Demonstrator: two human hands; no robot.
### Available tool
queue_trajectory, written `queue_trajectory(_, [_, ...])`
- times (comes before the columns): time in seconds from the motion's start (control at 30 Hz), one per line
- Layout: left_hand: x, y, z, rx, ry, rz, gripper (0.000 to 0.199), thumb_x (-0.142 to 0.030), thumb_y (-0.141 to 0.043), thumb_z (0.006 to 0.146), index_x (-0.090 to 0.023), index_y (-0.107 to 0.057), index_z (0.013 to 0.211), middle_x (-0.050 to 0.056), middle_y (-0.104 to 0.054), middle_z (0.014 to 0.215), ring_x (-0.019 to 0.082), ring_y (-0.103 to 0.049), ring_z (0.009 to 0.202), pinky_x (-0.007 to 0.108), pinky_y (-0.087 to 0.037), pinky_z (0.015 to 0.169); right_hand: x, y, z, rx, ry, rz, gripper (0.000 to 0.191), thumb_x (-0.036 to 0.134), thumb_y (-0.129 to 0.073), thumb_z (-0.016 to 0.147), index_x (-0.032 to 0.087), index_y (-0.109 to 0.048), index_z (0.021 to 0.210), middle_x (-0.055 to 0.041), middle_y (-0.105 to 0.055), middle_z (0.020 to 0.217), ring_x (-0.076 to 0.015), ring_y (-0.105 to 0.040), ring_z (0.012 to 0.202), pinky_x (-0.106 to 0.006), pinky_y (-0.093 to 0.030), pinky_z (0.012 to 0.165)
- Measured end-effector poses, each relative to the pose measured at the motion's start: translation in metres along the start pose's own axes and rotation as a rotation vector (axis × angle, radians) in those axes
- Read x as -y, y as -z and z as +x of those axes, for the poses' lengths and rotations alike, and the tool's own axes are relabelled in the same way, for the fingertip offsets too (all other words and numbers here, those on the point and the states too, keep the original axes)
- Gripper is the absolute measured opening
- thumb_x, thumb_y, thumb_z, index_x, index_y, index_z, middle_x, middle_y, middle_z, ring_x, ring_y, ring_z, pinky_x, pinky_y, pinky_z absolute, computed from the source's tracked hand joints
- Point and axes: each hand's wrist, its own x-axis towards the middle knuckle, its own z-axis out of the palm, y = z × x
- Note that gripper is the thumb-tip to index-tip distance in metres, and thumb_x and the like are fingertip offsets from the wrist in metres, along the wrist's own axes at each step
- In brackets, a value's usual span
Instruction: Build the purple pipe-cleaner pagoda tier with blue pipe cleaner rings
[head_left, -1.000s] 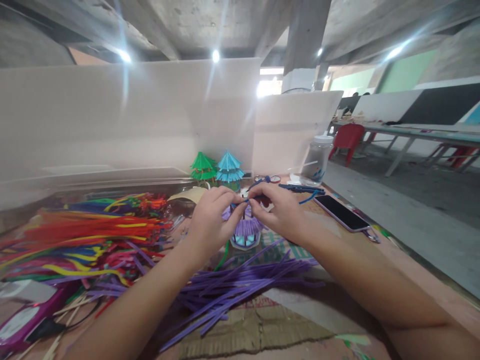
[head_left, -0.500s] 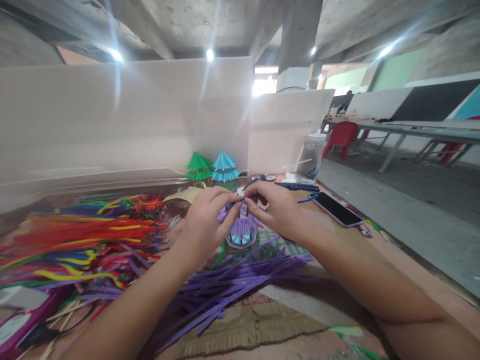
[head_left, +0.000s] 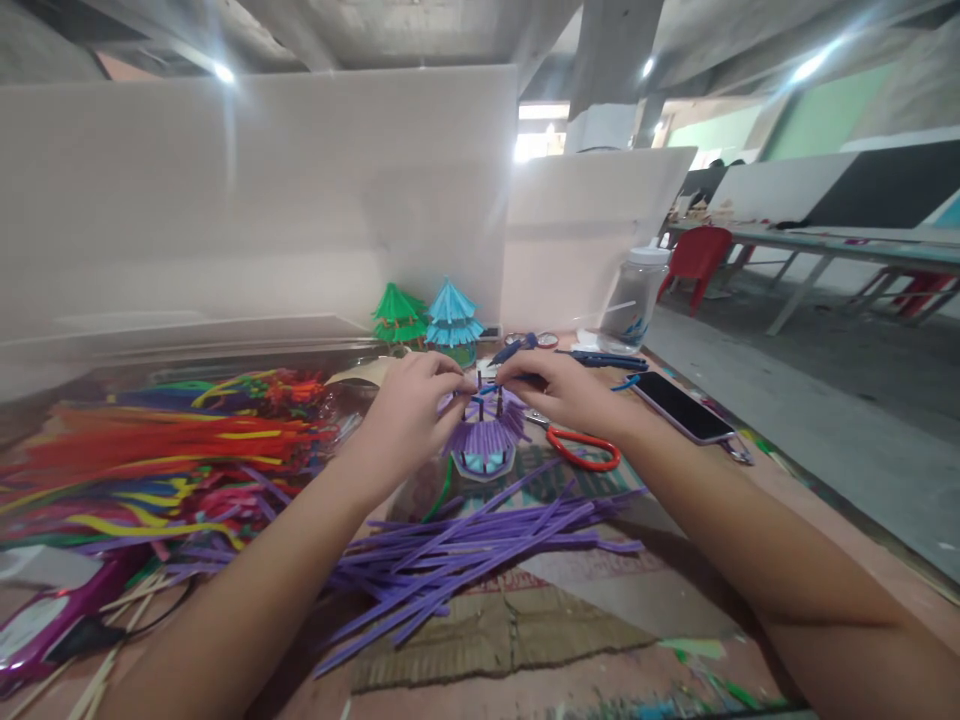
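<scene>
A small purple model (head_left: 491, 437) with a fringed roof, dark posts and a pale blue base stands in the middle of the table. Over its top, a short blue strip (head_left: 489, 389) spans between both hands' fingertips. My left hand (head_left: 420, 405) pinches at the strip's left end, and my right hand (head_left: 556, 388) is closed at its right end. Behind them stand a green tiered model (head_left: 399, 314) and a light blue one (head_left: 452, 316). Purple strips (head_left: 480, 550) lie loose in front of the purple model.
Red-handled scissors (head_left: 583, 450) lie under my right wrist. Farther right are a phone (head_left: 682, 407) and a clear jar (head_left: 634, 300). Colourful strips (head_left: 180, 440) and a magenta device (head_left: 56, 625) cover the left. Cardboard (head_left: 495, 640) lies in front; a white panel (head_left: 262, 200) stands behind.
The view has tilted down slightly. My hands have moved a little apart, showing the blue strip and more of the purple model; the scissors have come into sight.
</scene>
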Motion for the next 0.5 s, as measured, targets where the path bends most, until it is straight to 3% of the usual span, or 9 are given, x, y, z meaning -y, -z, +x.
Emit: queue_trajectory(0.5, [-0.0018, -0.0023, -0.0019, 0.027, 0.005, 0.018, 0.015, -0.020, -0.060, 0.093, -0.018, -0.075, 0.096, 0.007, -0.068, 0.101, 0.024, -0.059, 0.097, 0.041, -0.046, 0.086, 0.0029, -0.0031, -0.0044, 0.031, -0.009, -0.019, 0.019, 0.009, -0.054, 0.090, 0.018, -0.069, 0.099, -0.0059, -0.074, 0.095, -0.0169, -0.067, 0.087, -0.028, -0.051, 0.078])
